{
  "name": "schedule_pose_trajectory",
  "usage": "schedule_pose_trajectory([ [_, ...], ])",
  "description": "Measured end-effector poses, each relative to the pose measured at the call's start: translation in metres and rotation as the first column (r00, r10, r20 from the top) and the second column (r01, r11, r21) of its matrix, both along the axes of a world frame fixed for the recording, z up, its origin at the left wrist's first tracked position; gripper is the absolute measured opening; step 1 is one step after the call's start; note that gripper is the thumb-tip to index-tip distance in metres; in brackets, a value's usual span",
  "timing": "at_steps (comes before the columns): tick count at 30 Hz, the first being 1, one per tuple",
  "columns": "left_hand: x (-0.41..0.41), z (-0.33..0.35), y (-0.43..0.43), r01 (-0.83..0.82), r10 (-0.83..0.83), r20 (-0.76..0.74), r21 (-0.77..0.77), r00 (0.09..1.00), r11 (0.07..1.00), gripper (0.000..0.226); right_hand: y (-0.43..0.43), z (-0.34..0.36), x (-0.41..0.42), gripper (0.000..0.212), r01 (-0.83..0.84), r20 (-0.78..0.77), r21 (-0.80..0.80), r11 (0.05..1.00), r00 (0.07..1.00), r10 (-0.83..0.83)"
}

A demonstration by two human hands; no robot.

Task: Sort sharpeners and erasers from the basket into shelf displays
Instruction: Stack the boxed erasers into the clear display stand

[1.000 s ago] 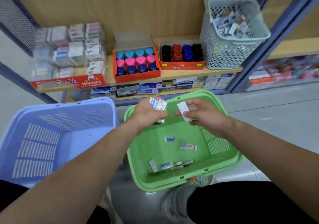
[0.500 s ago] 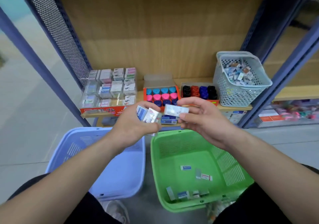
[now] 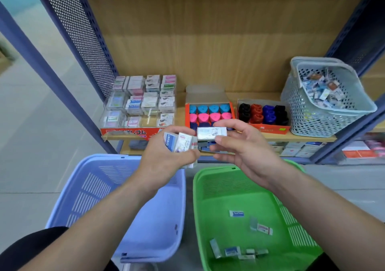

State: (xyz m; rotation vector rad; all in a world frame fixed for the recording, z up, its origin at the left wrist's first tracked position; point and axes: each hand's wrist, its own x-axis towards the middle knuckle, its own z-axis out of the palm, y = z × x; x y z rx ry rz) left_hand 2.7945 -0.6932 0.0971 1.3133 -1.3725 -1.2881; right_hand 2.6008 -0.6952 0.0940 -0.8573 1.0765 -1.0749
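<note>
Head view showed both hands raised near frame centre, in front of the lower shelf board (image 3: 302,139).

1. Left hand (image 3: 164,158): fingers and thumb were curled round a bundle of wrapped erasers (image 3: 180,143), with the printed labels facing the camera.
2. Right hand (image 3: 243,145): thumb and fingertips pinched a single white eraser (image 3: 211,133), held level. It sat just beside the bundle, at the bundle's 2 o'clock. Contact between the two could not be determined.
3. Green basket (image 3: 196,189): stood on the floor at 5 o'clock, under the right forearm. Several loose erasers (image 3: 236,213) lay scattered on its bottom.
4. Lilac basket (image 3: 87,191): stood at 7 o'clock, just beside the green basket, under the left forearm.
5. Shelf displays, at the far side of the hands:
   - clear eraser case (image 3: 141,101) at 11 o'clock, its compartments stocked;
   - orange box of blue and pink sharpeners (image 3: 208,112) at 12 o'clock, partly hidden by the fingers;
   - box of black, red and blue sharpeners (image 3: 262,112) at 1 o'clock;
   - grey perforated basket (image 3: 308,118) at 2 o'clock, tilted, holding small packets.
</note>
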Motion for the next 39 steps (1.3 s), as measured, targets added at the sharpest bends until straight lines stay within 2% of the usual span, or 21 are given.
schedule_pose_trajectory([
  [7,-0.002,-0.011,-0.016,0.005,-0.006,0.032,0.029,0.999,1.000,0.033,-0.015,-0.009,0.000,0.038,-0.024,0.045,0.043,0.999,0.999,0.023],
  [18,0.011,-0.014,-0.017,-0.039,0.036,0.049,0.048,0.998,0.998,0.033,-0.019,-0.020,0.004,0.027,-0.032,-0.088,-0.001,0.999,0.996,0.032],
  [22,0.021,-0.013,-0.011,-0.076,0.073,0.068,0.047,0.995,0.996,0.033,-0.015,-0.021,0.009,0.026,-0.040,-0.088,-0.011,0.999,0.995,0.038],
  [27,0.045,-0.005,-0.005,-0.140,0.133,0.085,0.073,0.987,0.988,0.033,-0.010,-0.017,0.027,0.024,-0.029,-0.218,-0.033,0.999,0.976,0.021],
  [30,0.069,0.003,-0.008,-0.163,0.155,0.145,0.047,0.977,0.985,0.033,-0.019,-0.013,0.043,0.021,-0.041,-0.273,-0.048,0.998,0.962,0.026],
  [35,0.121,0.016,-0.022,-0.159,0.154,0.288,-0.005,0.945,0.987,0.035,-0.057,-0.024,0.079,0.018,-0.067,-0.327,-0.064,0.996,0.944,0.043],
  [39,0.158,0.000,-0.033,-0.229,0.218,0.310,0.000,0.926,0.973,0.035,-0.096,-0.054,0.104,0.017,-0.071,-0.414,-0.030,0.997,0.909,0.052],
])
